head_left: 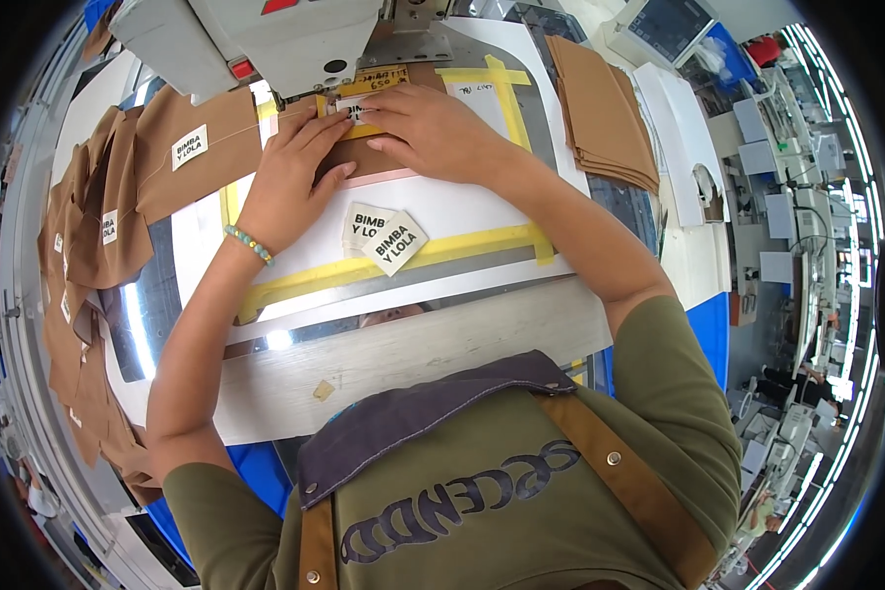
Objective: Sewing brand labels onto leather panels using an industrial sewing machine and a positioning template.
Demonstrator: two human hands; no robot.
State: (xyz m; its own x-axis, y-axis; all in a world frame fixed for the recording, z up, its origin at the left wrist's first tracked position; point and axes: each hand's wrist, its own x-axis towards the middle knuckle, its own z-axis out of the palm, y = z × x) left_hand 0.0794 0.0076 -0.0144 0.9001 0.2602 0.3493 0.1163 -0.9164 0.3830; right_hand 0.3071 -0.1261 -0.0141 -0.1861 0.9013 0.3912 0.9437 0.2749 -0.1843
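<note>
Both my hands lie at the needle area of a sewing machine (295, 44). My left hand (300, 177), with a beaded bracelet at the wrist, has its fingers stretched out toward the near-left edge of a yellow template (382, 77). My right hand (438, 133) rests flat, its fingertips on a white fabric label (346, 110) within the template. Beneath them is a brown fabric piece (364, 155), partly hidden by the hands. Two loose white labels (399, 244) with black lettering overlap on the white board nearer to me.
Brown fabric pieces (202, 177) with labels on them trail off the table's left side. At the right lies a stack of brown panels (600, 113), beside a white sheet (674, 147). Yellow tape (393, 256) frames the white board. A control screen (664, 29) stands at the back right.
</note>
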